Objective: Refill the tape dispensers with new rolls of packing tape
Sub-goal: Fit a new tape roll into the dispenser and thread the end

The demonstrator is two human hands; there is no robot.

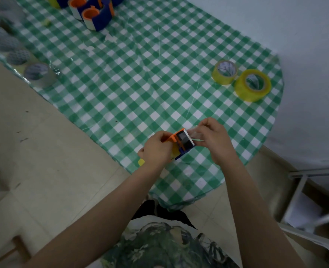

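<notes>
- Near edge of the gingham oilcloth table (121, 84): left hand (157, 148) clasps the orange-and-blue tape dispenser (181, 143); right hand (215, 138) pinches the clear tape end (195, 133) past the serrated blade.
- Judged step: threading; next, press the tape down and tear.
- Farther off: two glossy yellow tape rolls (242, 80); loaded dispensers (94, 14) at the far edge.

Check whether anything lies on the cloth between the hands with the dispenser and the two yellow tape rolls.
Nothing visible does. From the dispenser, held by left hand and right hand, up to the yellow rolls, only bare checked tablecloth shows.
</notes>
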